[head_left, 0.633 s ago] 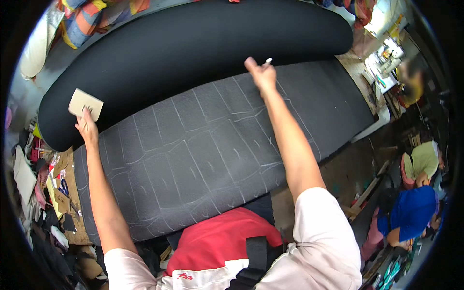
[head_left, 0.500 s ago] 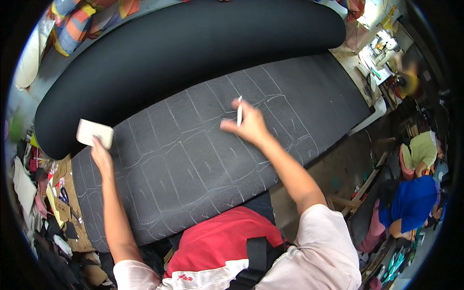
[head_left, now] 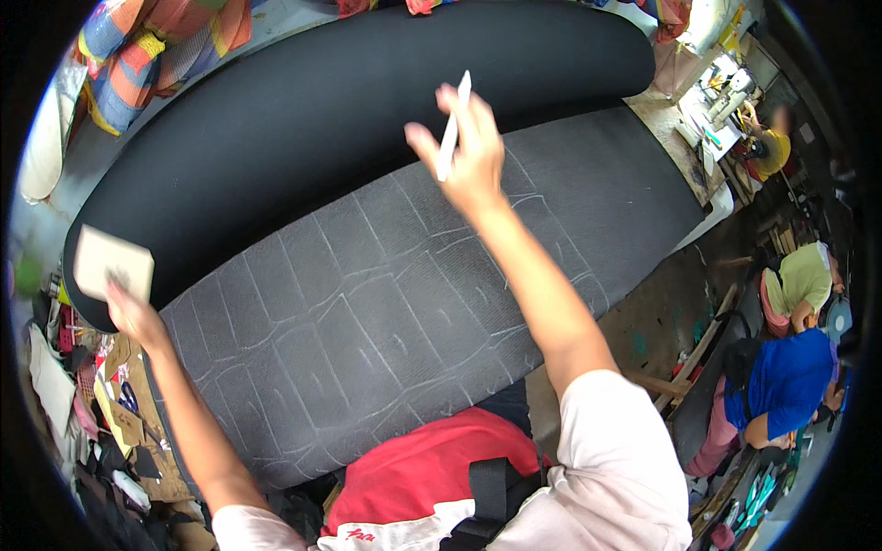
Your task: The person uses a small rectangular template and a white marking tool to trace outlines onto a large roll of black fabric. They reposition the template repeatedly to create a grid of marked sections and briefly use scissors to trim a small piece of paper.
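Note:
A pale cream, roughly square card [head_left: 103, 260] is gripped at its lower corner by my left hand [head_left: 136, 317], above the left end of the black roll. Held up over the middle of the same roll, my right hand [head_left: 476, 165] has a slim white pen [head_left: 452, 138] between thumb and fingers, tip upward. Both hands are slightly blurred. Below them dark grey fabric [head_left: 616, 174] covers the table, marked with pale lines that form rows of adjoining card-sized shapes. The right part of the fabric carries few marks.
A long, thick black roll [head_left: 303, 129] lies along the far edge. Paper and fabric scraps [head_left: 119, 404] crowd the left side. At far right stands a sewing machine [head_left: 732, 96], with a person in yellow beside it. Other people, one in a blue shirt [head_left: 781, 381], sit at the lower right.
My right hand has moved up and away from the marked fabric, over the roll, with the pen. My left hand has shifted left and slightly nearer me, carrying the card.

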Available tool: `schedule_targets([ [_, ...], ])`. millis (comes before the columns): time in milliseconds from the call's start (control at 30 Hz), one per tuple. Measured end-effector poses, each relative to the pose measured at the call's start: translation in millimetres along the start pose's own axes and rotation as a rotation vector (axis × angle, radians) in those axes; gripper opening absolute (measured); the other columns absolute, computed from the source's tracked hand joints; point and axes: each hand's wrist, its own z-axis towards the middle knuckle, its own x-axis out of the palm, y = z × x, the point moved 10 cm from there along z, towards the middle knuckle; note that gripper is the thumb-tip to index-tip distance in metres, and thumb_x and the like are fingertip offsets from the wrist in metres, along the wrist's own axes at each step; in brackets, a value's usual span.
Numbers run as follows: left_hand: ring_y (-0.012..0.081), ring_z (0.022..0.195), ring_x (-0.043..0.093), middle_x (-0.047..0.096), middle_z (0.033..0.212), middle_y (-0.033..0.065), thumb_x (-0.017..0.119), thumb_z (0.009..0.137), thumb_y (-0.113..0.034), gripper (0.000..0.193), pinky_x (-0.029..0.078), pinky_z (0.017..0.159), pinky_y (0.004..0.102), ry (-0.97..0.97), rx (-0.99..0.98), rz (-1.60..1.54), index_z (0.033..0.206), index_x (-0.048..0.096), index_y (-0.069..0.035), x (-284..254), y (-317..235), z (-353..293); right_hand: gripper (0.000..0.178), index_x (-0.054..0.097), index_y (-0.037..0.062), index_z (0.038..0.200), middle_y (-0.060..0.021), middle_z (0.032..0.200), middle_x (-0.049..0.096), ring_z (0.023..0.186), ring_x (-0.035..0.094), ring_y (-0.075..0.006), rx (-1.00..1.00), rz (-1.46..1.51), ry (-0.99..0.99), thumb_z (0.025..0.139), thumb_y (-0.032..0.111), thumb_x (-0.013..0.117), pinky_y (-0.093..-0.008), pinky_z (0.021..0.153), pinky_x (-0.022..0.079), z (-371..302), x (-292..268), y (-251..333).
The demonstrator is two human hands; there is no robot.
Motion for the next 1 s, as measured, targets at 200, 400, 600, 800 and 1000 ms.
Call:
schedule_targets([
  [200, 0.0227, 0.137, 0.031, 0.045, 0.141, 0.0077, 0.022, 0.093, -0.061, 0.067, 0.005, 0.106, 0.0618, 0.539, -0.057, 0.642, 0.134, 0.049, -0.016, 154, 59, 104, 0.081, 0.046, 0.0075, 0.128, -0.0166, 0.132, 0.046, 0.133, 0.028, -0.0363, 0.496, -0.331, 0.053, 0.067, 0.052, 0.076, -0.0670, 0.097, 0.025, 67, 75, -81],
  [400, 0.0297, 0.133, 0.034, 0.048, 0.137, 0.0120, 0.021, 0.098, -0.052, 0.064, 0.004, 0.108, 0.0580, 0.399, 0.075, 0.571, 0.127, 0.054, -0.006, 109, 36, 51, 0.112, 0.026, -0.0075, 0.136, -0.0279, 0.136, 0.036, 0.125, 0.038, -0.0451, 1.506, 0.549, -0.442, 0.061, 0.056, 0.080, -0.0720, 0.092, 0.030, -68, 61, -139],
  [600, 0.0319, 0.133, 0.034, 0.053, 0.132, 0.0139, 0.024, 0.100, -0.041, 0.058, 0.003, 0.108, 0.0561, 0.302, 0.129, 0.577, 0.112, 0.063, 0.000, 69, 27, 0, 0.109, 0.027, -0.0072, 0.136, -0.0247, 0.138, 0.036, 0.118, 0.047, -0.0456, 1.638, 0.862, -0.383, 0.067, 0.066, 0.070, -0.0743, 0.090, 0.030, -122, 87, -143],
  [800, 0.0293, 0.130, 0.038, 0.059, 0.125, 0.0109, 0.028, 0.100, -0.038, 0.054, 0.004, 0.107, 0.0570, 0.165, 0.255, 0.573, 0.105, 0.067, -0.001, 73, 27, -1, 0.107, 0.031, -0.0056, 0.132, -0.0248, 0.132, 0.043, 0.117, 0.047, -0.0468, 1.560, 0.991, -0.389, 0.064, 0.063, 0.074, -0.0748, 0.088, 0.032, -115, 114, -157],
  [1000, 0.0304, 0.127, 0.041, 0.062, 0.120, 0.0079, 0.023, 0.099, -0.042, 0.059, 0.006, 0.107, 0.0574, 0.164, 0.248, 0.692, 0.105, 0.068, -0.005, 113, 53, 30, 0.116, 0.017, -0.0058, 0.138, -0.0270, 0.139, 0.031, 0.122, 0.042, -0.0469, 1.610, 0.864, -0.345, 0.063, 0.059, 0.077, -0.0727, 0.088, 0.035, -112, 126, -170],
])
